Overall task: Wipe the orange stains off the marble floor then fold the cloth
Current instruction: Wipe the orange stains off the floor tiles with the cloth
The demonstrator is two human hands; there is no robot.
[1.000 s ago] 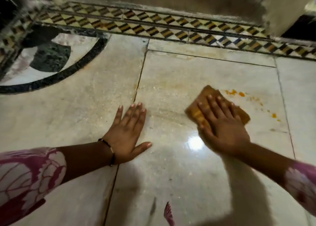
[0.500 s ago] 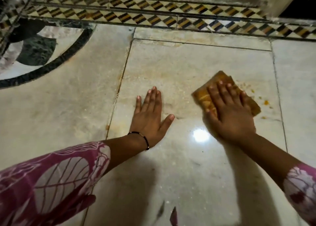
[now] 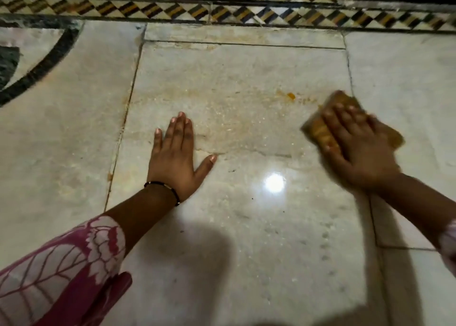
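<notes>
Orange cloth (image 3: 320, 130) under right hand's (image 3: 357, 150) fingers (image 3: 332, 122) (blurred).

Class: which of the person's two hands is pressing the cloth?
The right hand, flat on the orange cloth; the left hand rests on bare marble floor.

We saw a pale cream marble floor (image 3: 246, 227) with an orange stain (image 3: 291, 95), a mustard-yellow cloth (image 3: 320, 130), a black, white and amber checkered border (image 3: 172, 8), and a pink leaf-printed sleeve (image 3: 56, 266).
</notes>
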